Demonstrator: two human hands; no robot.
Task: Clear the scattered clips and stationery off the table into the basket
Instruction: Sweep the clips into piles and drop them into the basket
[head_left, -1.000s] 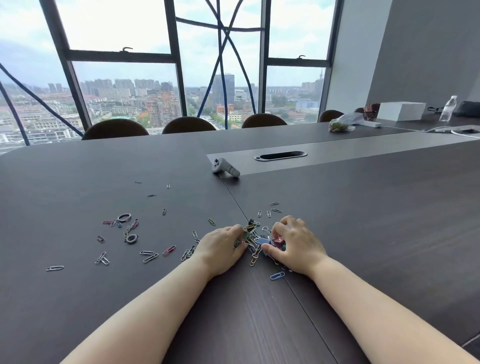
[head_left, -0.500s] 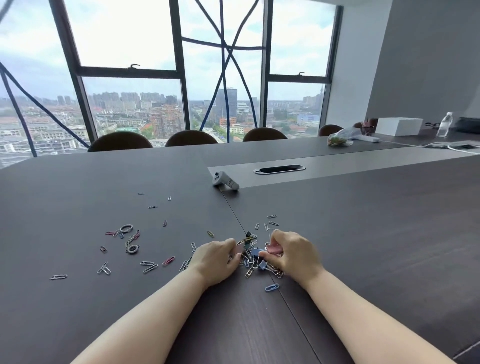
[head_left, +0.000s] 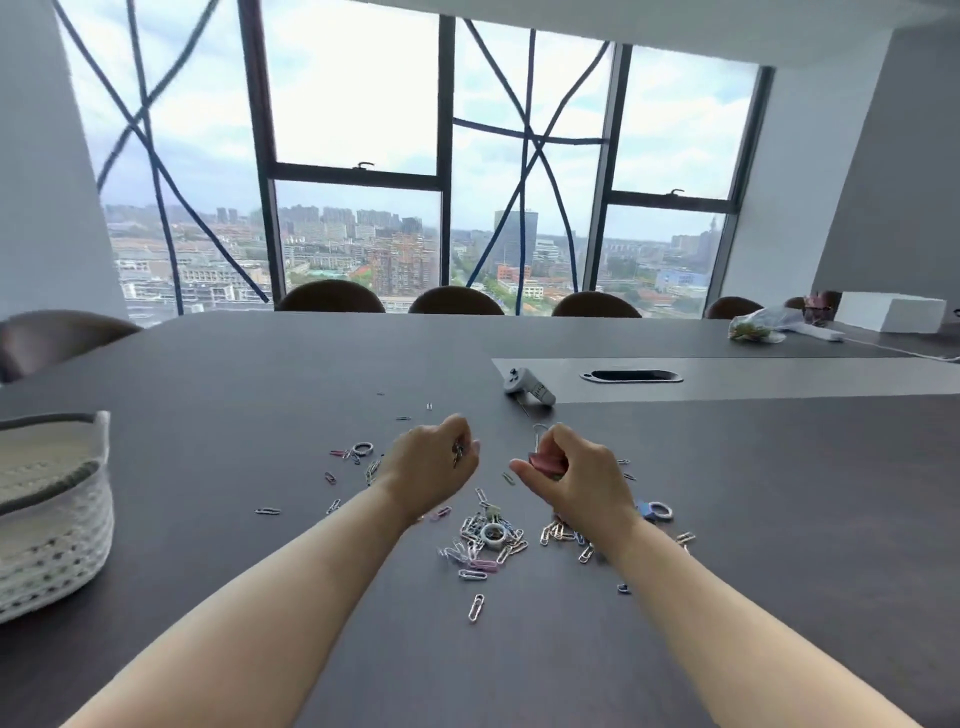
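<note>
Pink binder clip (head_left: 544, 462) pinched in right hand (head_left: 582, 467), small clips (head_left: 458, 455) gripped in left hand (head_left: 428, 462), over desk (head_left: 779, 519), likely bound for woven basket (head_left: 62, 525).

I see open dark counter (head_left: 218, 467) stretch left toward white woven basket (head_left: 57, 540); only flat coloured paper clips (head_left: 267, 511) lie there.

Basket (head_left: 62, 525) cut off at left edge; clips (head_left: 458, 456) in left hand (head_left: 431, 465) blurred.
</note>
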